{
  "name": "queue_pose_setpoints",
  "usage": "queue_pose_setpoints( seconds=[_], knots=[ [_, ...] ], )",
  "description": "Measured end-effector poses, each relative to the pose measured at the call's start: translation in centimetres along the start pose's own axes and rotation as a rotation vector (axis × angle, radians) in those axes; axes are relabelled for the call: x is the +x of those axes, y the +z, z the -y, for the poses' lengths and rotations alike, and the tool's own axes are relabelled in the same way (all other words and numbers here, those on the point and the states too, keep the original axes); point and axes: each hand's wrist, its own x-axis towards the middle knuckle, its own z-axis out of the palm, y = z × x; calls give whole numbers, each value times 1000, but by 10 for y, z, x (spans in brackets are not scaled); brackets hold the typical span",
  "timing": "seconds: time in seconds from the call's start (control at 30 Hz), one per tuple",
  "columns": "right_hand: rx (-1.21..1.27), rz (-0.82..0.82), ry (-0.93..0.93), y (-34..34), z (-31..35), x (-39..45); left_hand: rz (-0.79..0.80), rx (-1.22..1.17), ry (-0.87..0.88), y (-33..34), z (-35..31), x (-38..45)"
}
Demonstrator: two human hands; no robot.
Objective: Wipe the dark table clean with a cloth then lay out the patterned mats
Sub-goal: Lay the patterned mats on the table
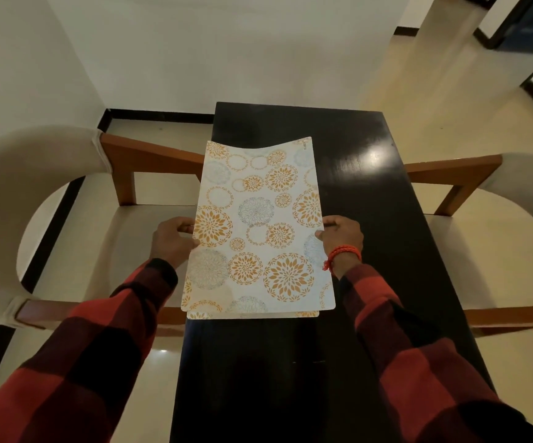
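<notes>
A white mat (258, 225) patterned with orange and blue flower circles is held above the long dark table (370, 193), its far edge sagging. My left hand (175, 238) pinches its left edge and my right hand (343, 239), with an orange wrist thread, pinches its right edge. The edge of a second mat (252, 314) peeks out beneath the near end of the top one. I see no cloth.
A cream chair with wooden arms (67, 238) stands at the table's left side, and another (488, 238) at its right. White walls meet at the far left corner. Pale floor tiles stretch away at the right.
</notes>
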Motion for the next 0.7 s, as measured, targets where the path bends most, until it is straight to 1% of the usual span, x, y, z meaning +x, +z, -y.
queue_pose_setpoints(
  seconds=[0.2, 0.33, 0.5, 0.63, 0.7],
  knots=[
    [29, 29, -55, -44, 10, -14, 71, -120, 22, -17, -19, -17],
    [87, 9, -79, -70, 15, -22, 92, -171, 57, -14, -38, -34],
    [60, -41, -103, -111, 9, -24, 116, -165, 97, 3, -67, -62],
    [28, -38, -151, -150, -1, -15, 178, -149, 94, 17, -89, -83],
    [23, -28, -184, -171, -7, -11, 170, -130, 105, 27, -102, -98]
  ],
)
